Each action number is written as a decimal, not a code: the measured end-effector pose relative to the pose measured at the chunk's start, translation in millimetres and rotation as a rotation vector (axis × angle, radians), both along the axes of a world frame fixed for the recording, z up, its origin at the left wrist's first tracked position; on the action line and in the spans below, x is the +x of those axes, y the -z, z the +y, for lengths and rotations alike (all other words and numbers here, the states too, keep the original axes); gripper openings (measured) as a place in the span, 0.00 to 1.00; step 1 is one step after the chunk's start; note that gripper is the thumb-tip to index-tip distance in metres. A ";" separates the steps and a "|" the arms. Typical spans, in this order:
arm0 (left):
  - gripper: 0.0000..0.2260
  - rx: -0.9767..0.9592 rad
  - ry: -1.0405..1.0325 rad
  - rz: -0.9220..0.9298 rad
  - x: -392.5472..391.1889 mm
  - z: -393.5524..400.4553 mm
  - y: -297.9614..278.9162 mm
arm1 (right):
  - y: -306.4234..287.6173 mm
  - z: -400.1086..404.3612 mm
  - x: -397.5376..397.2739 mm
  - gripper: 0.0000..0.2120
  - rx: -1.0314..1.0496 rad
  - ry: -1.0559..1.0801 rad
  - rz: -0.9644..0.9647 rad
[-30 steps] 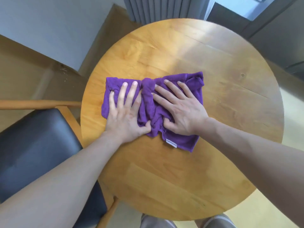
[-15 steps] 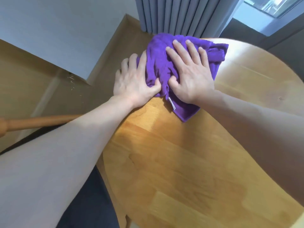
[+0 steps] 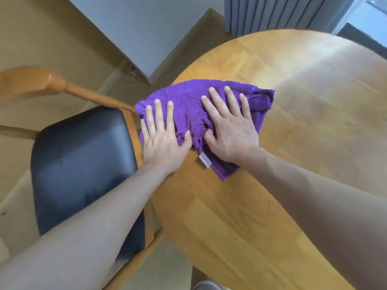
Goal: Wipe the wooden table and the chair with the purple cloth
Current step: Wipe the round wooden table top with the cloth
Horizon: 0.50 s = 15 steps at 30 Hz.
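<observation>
no readable text, white tag [image 3: 204, 160] on purple cloth [image 3: 188, 105] blank

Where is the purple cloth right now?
The cloth lies on the left edge of the round table, flattened under the left hand and right hand, next to the black-seated chair.

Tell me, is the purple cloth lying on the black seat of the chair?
No, the purple cloth lies on the wooden table at its edge, beside the chair.
</observation>
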State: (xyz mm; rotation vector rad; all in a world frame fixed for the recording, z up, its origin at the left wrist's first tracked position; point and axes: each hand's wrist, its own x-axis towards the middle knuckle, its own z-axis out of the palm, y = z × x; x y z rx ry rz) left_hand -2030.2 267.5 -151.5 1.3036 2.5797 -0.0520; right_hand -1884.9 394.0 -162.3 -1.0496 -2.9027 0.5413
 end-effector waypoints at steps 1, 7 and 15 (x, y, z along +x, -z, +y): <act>0.38 -0.009 -0.033 0.016 10.9 -15.6 0.4 | 0.2 -8.1 6.8 0.35 -0.003 -0.050 0.003; 0.38 -0.015 -0.200 0.047 107.5 -83.3 3.0 | -1.3 -49.0 66.3 0.35 -0.015 -0.294 0.010; 0.40 0.030 -0.211 0.020 245.4 -142.7 1.3 | -3.7 -68.1 211.3 0.37 -0.008 -0.612 -0.013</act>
